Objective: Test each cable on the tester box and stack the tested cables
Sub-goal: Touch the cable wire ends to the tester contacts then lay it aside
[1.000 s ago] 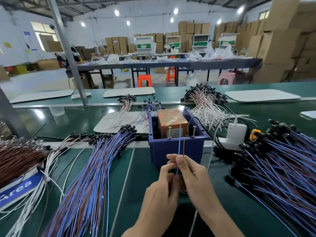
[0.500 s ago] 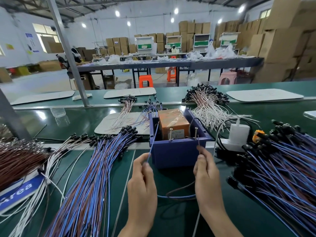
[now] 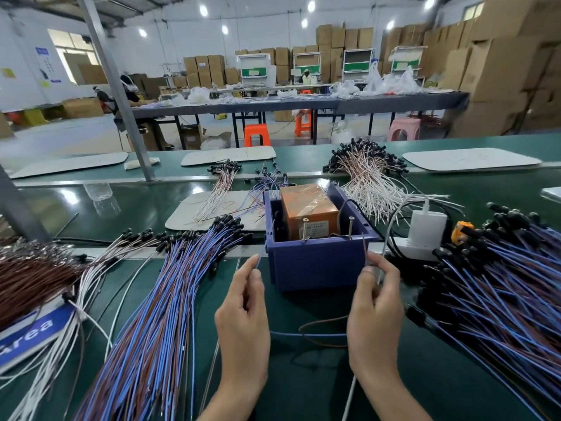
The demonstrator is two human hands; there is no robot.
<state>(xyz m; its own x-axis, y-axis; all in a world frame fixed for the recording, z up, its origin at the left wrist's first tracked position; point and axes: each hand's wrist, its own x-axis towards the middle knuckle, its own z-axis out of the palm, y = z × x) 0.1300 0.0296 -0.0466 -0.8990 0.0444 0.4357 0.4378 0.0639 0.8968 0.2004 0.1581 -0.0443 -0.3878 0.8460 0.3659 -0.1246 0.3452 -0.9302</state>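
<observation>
I read "Area" on the blue label (image 3: 30,332) at left. The purple bin (image 3: 315,265) holds the orange tester box (image 3: 306,208). Just near of it, my left hand (image 3: 243,311) pinches the blue end of the cable (image 3: 306,334), and my right hand (image 3: 375,305) pinches the brown end.

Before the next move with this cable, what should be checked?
1. Grip of left hand on blue wire end: ok.
2. Grip of right hand on brown wire end: ok.
3. Contact of blue wire end with left screw: not ok, apart.
4. Contact of brown wire end with right screw: not ok, apart.
5. Slack of cable loop clear of cable piles: ok.
6. Reading on tester box: cannot tell.
</observation>
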